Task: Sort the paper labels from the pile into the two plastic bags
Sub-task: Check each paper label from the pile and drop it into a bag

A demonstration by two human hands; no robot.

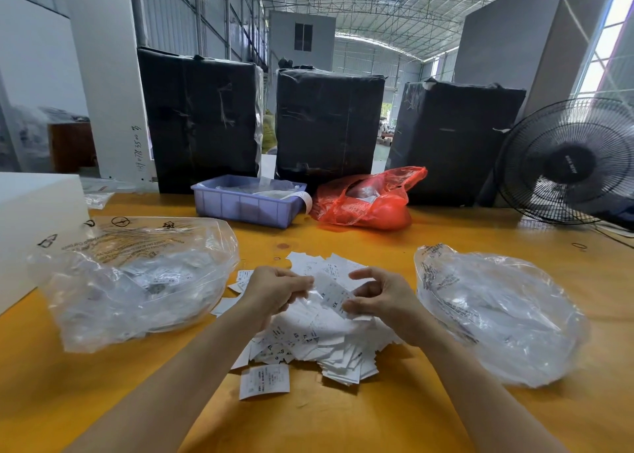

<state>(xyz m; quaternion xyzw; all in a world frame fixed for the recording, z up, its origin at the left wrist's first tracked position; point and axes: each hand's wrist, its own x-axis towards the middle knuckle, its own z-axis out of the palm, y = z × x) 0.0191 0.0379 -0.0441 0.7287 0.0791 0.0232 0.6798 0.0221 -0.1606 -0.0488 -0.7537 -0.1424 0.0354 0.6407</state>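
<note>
A pile of white paper labels [308,339] lies on the yellow table [377,415] in front of me. Both hands hover over its far half. My right hand [380,298] pinches one printed label [332,294] by its lower end. My left hand [274,289] has its fingers curled at the same label's upper left; whether it grips it I cannot tell. A clear plastic bag [137,281] with labels inside lies to the left of the pile. A second clear bag [497,315] lies to the right. One larger label [264,380] sits apart, nearest to me.
A purple plastic bin [247,205] and a red plastic bag [367,202] stand behind the pile. Three black wrapped parcels [326,123] line the table's far edge. A black fan [569,160] stands at the right, a white box [37,219] at the left.
</note>
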